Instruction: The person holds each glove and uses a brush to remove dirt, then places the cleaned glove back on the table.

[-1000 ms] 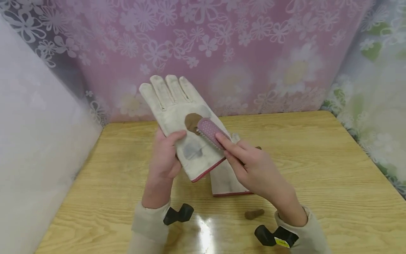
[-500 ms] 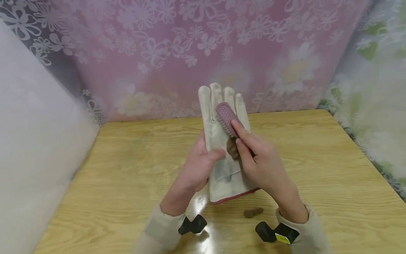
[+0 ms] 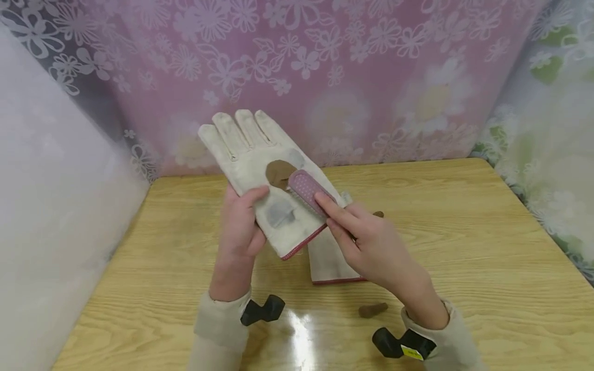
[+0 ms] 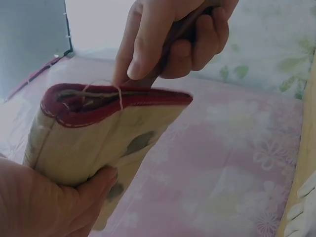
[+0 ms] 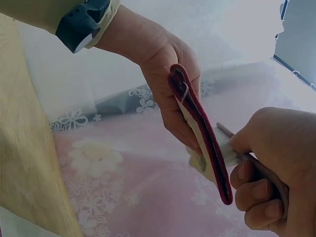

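A cream cloth glove (image 3: 252, 167) with a red-trimmed cuff hangs above the table, fingers pointing up and left. My left hand (image 3: 238, 221) grips its side, thumb across the front. On the glove's face are a brown patch (image 3: 278, 172) and grey smudges. My right hand (image 3: 378, 245) holds a purple brush (image 3: 306, 189), forefinger along its back. The brush's bristles (image 5: 225, 145) face the glove, and its tip overlaps the brown patch's lower edge in the head view. From the left wrist, the folded cuff opening (image 4: 98, 101) shows a loose thread.
A second cream glove (image 3: 331, 263) lies on the wooden table (image 3: 153, 278) under the held one, partly covered. A small brown lump (image 3: 373, 309) lies nearer the front. Floral sheeting (image 3: 306, 93) stands behind the table.
Half a second ago the glove stood more upright, farther right, with the brush by its fingers. Now it is tilted left, raised, with the brush lower on its face, much like one second ago.
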`<action>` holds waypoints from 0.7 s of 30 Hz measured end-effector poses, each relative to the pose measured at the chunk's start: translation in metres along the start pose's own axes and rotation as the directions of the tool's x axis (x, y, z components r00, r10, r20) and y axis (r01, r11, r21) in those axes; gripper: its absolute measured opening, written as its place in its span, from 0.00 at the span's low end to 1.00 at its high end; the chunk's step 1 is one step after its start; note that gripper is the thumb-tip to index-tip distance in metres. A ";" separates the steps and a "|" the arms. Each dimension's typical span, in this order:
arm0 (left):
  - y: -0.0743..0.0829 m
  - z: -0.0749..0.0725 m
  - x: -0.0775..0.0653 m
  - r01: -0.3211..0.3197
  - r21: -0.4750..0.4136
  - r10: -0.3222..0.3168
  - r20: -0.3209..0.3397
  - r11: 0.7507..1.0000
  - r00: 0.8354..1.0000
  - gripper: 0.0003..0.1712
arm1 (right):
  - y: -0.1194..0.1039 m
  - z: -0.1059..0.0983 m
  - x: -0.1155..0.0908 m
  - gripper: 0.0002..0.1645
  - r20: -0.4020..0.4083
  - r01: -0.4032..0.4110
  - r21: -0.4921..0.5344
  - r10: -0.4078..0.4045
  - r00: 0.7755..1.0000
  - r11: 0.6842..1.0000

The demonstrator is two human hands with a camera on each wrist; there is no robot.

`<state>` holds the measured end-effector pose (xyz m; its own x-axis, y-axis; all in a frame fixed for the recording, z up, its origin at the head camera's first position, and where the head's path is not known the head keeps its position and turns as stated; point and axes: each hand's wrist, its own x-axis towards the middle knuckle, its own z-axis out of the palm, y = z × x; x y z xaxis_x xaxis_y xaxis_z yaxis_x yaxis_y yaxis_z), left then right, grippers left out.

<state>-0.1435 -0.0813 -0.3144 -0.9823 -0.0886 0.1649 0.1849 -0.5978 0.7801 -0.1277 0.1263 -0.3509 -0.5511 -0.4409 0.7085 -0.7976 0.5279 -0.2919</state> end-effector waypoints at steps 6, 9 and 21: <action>-0.009 0.005 -0.004 -0.041 -0.032 0.040 -0.048 0.999 0.998 0.42 | 0.000 0.011 0.001 0.31 -0.064 0.026 0.004 -0.026 0.998 1.000; -0.022 0.014 -0.011 0.007 0.155 -0.016 0.058 0.988 0.998 0.42 | 0.002 0.013 0.003 0.33 -0.137 -0.002 0.056 0.009 0.991 0.998; -0.029 0.009 0.005 -0.034 0.097 0.033 0.008 0.995 0.999 0.40 | 0.012 0.009 0.000 0.31 -0.046 -0.003 0.025 0.004 0.999 1.000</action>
<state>-0.1539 -0.0573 -0.3308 -0.9753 -0.1018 0.1958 0.2202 -0.5140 0.8291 -0.1394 0.1260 -0.3599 -0.5422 -0.4050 0.7362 -0.8020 0.5107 -0.3098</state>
